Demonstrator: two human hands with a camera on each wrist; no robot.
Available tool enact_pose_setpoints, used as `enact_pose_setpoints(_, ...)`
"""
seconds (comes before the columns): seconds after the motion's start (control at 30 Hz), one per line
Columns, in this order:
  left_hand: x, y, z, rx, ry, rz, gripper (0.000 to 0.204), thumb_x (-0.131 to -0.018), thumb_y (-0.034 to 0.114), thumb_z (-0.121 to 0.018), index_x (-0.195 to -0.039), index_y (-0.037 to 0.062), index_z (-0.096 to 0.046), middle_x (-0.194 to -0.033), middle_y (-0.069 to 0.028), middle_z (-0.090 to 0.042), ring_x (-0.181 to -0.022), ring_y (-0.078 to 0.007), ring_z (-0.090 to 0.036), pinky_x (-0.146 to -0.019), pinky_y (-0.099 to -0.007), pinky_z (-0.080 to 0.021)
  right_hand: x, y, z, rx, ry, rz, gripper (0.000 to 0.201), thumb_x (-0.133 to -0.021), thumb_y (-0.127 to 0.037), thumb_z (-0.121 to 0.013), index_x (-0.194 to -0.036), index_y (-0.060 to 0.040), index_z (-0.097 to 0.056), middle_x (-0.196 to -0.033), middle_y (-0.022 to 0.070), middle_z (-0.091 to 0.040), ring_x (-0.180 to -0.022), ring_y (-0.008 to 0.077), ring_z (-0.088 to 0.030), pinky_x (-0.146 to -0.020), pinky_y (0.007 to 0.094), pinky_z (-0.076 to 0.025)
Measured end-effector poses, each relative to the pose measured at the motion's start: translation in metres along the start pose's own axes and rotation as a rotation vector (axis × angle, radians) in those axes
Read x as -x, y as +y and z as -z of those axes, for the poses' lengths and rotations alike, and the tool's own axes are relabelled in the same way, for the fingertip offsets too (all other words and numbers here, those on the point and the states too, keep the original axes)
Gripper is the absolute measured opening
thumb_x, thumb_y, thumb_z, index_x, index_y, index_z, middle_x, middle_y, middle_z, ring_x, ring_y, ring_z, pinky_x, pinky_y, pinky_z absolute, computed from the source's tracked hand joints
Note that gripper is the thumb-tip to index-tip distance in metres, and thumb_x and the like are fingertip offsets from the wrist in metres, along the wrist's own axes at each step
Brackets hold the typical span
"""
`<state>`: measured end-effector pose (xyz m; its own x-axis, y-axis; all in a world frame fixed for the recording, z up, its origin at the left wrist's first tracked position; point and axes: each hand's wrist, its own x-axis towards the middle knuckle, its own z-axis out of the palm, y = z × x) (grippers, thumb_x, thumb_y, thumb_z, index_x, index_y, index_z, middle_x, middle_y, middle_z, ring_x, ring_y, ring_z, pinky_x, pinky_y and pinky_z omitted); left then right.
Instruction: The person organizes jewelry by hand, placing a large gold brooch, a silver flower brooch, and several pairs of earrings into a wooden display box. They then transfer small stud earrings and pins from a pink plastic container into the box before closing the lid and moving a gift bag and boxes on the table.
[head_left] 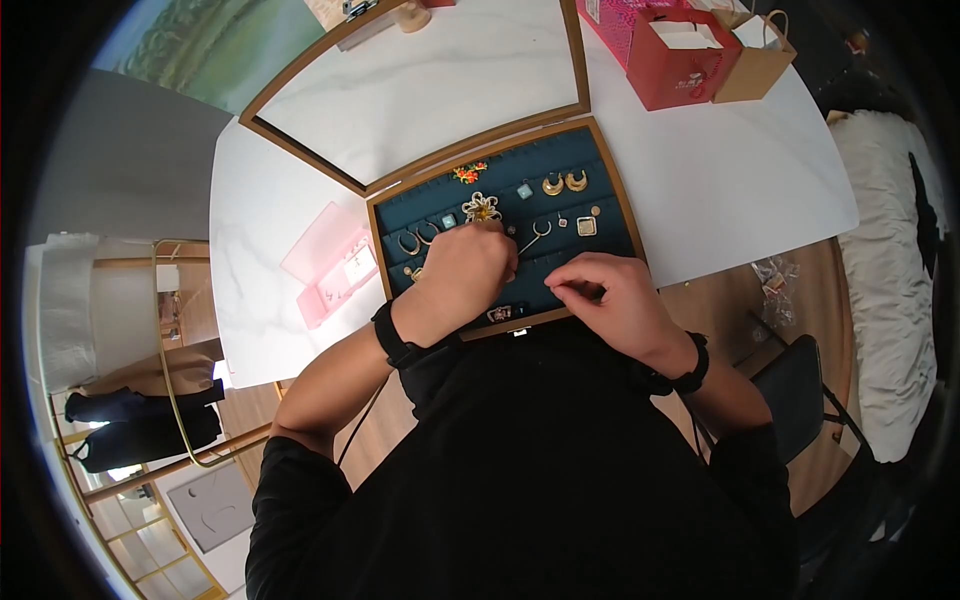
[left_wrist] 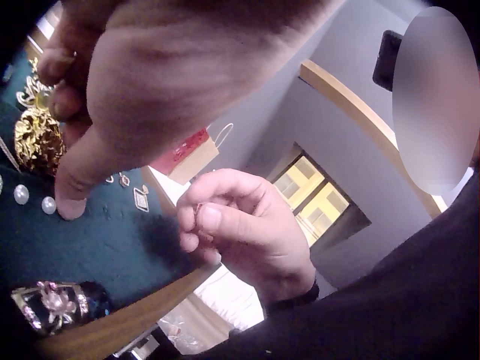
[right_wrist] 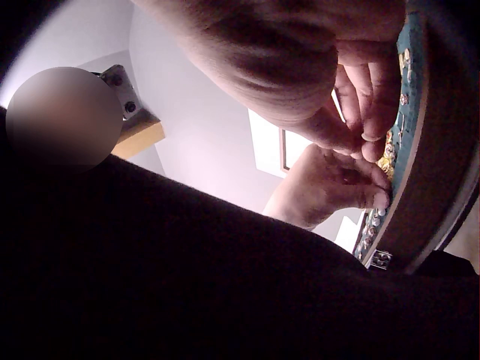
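Observation:
A wooden jewellery case (head_left: 627,205) lined in dark teal holds earrings, a flower-shaped piece (head_left: 481,207) and other pieces. Over its middle is the left hand (head_left: 460,270); in the left wrist view a straight digit of this hand (left_wrist: 142,97) presses the lining beside white pearls (left_wrist: 49,205). The right hand (head_left: 620,302) hovers over the case's lower right part, thumb and index finger pinched on what looks like a tiny item, mostly hidden, in the left wrist view. Both hands (right_wrist: 352,97) come close together in the right wrist view.
The case's framed lid (head_left: 420,80) stands raised behind it. On the white table (head_left: 720,180), a pink box (head_left: 340,280) lies left, and red (head_left: 680,70) and brown (head_left: 752,70) paper bags stand back right. A dark chair (head_left: 790,400) is at the right.

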<state>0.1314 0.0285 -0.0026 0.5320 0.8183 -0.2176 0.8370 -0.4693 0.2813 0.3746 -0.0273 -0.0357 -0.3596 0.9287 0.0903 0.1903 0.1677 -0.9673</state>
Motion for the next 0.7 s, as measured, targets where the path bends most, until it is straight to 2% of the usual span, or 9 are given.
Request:
enact_pose_setpoints(0.27, 0.002, -0.001, -0.004, -0.065, 0.1, -0.111, 0.002, -0.084, 0.01, -0.083, -0.086, 0.0108, -0.082, -0.094, -0.0083, -0.073, -0.094, -0.0323, -0.077, -0.078, -0.0458, -0.063, -0.005, 0.002, -0.003, -0.006, 0.002, -0.057, 0.013, -0.1, -0.001, -0.08, -0.113, 0.0007, -0.08, -0.101, 0.011, -0.082, -0.086, 0.0183, -0.081, -0.077, 0.0297, -0.064)
enact_pose_setpoints(0.47, 0.004, -0.003, 0.001, -0.072, 0.117, -0.155, 0.008, -0.083, 0.009, -0.083, -0.091, 0.0088, -0.082, -0.093, -0.0091, -0.072, -0.096, -0.0326, -0.076, -0.079, -0.0458, -0.063, -0.011, 0.002, -0.006, -0.02, -0.011, -0.069, 0.012, -0.1, -0.001, -0.079, -0.112, 0.0006, -0.082, -0.1, 0.0105, -0.082, -0.085, 0.0158, -0.08, -0.076, 0.0289, -0.063)
enact_pose_setpoints(0.53, 0.007, -0.003, 0.013, 0.125, 0.184, -0.198, 0.015, -0.085, 0.004, -0.085, -0.1, 0.0048, -0.082, -0.097, -0.0101, -0.074, -0.096, -0.0332, -0.077, -0.08, -0.0441, -0.063, -0.014, 0.002, -0.004, -0.064, -0.049, -0.083, 0.012, -0.1, 0.0, -0.079, -0.112, 0.0003, -0.082, -0.101, 0.0097, -0.082, -0.086, 0.0143, -0.079, -0.077, 0.0282, -0.062)
enact_pose_setpoints(0.57, 0.007, -0.004, 0.017, 0.131, 0.191, -0.196, 0.015, -0.085, 0.004, -0.085, -0.1, 0.0048, -0.082, -0.097, -0.0101, -0.074, -0.096, -0.0332, -0.077, -0.08, -0.0441, -0.063, -0.017, 0.002, -0.003, -0.113, -0.084, -0.092, 0.013, -0.101, 0.0, -0.078, -0.112, 0.0001, -0.083, -0.102, 0.009, -0.082, -0.086, 0.0129, -0.078, -0.079, 0.0276, -0.062)
enact_pose_setpoints(0.63, 0.007, -0.008, 0.024, 0.472, 0.131, -0.266, 0.021, -0.089, 0.0, -0.085, -0.109, 0.0023, -0.082, -0.102, -0.0107, -0.076, -0.094, -0.0322, -0.077, -0.079, -0.0407, -0.062, -0.025, -0.007, 0.004, -0.138, -0.143, -0.081, 0.013, -0.101, 0.001, -0.078, -0.112, 0.0, -0.083, -0.103, 0.0078, -0.082, -0.088, 0.0118, -0.077, -0.08, 0.027, -0.061)
enact_pose_setpoints(0.67, 0.007, -0.009, 0.025, 0.477, 0.141, -0.266, 0.021, -0.089, 0.0, -0.085, -0.109, 0.0023, -0.082, -0.102, -0.0107, -0.076, -0.094, -0.0322, -0.077, -0.079, -0.0407, -0.062, -0.029, -0.012, 0.008, -0.172, -0.198, -0.071, 0.013, -0.101, 0.001, -0.078, -0.112, 0.0, -0.083, -0.104, 0.0065, -0.081, -0.09, 0.0106, -0.076, -0.081, 0.0264, -0.061)
enact_pose_setpoints(0.7, 0.007, -0.011, 0.025, 0.605, 0.105, -0.267, 0.019, -0.09, 0.002, -0.086, -0.109, 0.0027, -0.082, -0.1, -0.0111, -0.077, -0.092, -0.0322, -0.077, -0.079, -0.0412, -0.061, -0.032, -0.016, 0.011, -0.163, -0.204, -0.071, 0.013, -0.101, 0.001, -0.078, -0.112, 0.0, -0.083, -0.104, 0.0065, -0.081, -0.09, 0.0106, -0.076, -0.081, 0.0264, -0.061)
